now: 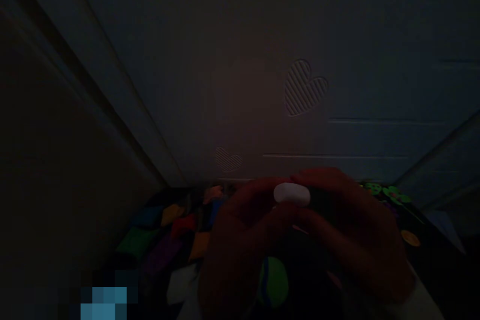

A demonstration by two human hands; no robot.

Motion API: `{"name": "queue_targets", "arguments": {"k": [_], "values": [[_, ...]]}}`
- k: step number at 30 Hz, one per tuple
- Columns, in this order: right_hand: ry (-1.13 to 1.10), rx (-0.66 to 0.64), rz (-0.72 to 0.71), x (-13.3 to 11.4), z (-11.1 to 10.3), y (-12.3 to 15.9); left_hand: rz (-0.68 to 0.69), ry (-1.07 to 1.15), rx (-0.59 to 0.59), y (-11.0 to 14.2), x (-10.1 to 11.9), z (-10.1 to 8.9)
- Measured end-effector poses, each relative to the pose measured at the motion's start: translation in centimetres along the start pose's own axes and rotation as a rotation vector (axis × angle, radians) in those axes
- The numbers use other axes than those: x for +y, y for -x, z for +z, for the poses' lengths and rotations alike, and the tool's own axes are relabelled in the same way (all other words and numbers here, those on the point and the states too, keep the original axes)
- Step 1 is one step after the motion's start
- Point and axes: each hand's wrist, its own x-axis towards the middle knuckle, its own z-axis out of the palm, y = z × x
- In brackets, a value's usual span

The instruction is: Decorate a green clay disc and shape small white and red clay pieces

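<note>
The scene is very dark. Between my hands is a small white rounded object [291, 194], smooth and oblong; its exact kind is unclear. My left hand [240, 240] has its thumb and fingers closed around the left side and lower edge of it. On the other side, my right hand [360, 230] is bent with its fingertips pressed to the right end and top. Below the hands lies a green ball [278, 282] with a blue stripe, partly covered by my left hand.
Several coloured cloth-like pieces, among them a green one [138, 242] and a red one [183, 225], lie at left. Green flower-like shapes [395, 194] and an orange disc [410, 238] are at right. Behind stands a pale panel [240, 60] with striped hearts.
</note>
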Motion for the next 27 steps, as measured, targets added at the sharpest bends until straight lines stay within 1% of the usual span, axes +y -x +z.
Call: {"name": "queue_targets", "arguments": {"k": [3,6,8,11,15,19,27], "values": [[0.043,0.033,-0.023,-0.02,-0.02,-0.07,0.007,0.026,-0.019,0.03,0.01,0.06],[0.123,0.076,-0.08,-0.02,-0.02,-0.2,0.062,0.0,-0.016,0.1,0.28,0.14],[0.164,0.077,-0.128,-0.05,0.02,-0.32,0.063,-0.022,0.025,0.19,0.51,0.2],[0.17,0.057,-0.171,-0.11,0.08,-0.49,0.03,-0.048,0.098,0.35,0.68,0.28],[0.147,0.045,-0.183,-0.04,-0.03,-0.61,0.067,-0.094,0.128,0.54,0.41,0.23],[0.194,0.032,-0.213,-0.02,-0.36,-0.7,0.091,-0.115,0.133,0.65,0.29,0.19],[0.23,0.057,-0.228,-0.07,-0.4,-0.53,0.066,-0.082,0.116,0.5,0.35,0.25]]}}
